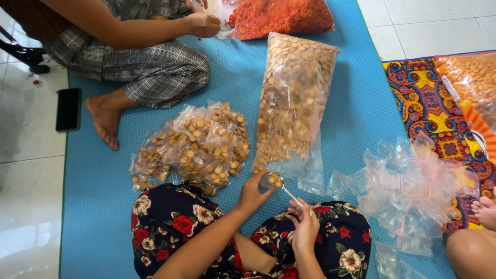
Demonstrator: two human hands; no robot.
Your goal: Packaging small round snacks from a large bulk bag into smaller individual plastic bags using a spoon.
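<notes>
Head view, filled packets (pixel 194 147), big snack bag (pixel 294 98), empty pouches (pixel 408 188)

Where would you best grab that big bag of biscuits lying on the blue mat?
Probably the slack, empty end of the big bag, coming from the near side: it lies lengthwise, bulging and taut farther up, while the plastic there is loose enough to bunch in a hand.
</notes>
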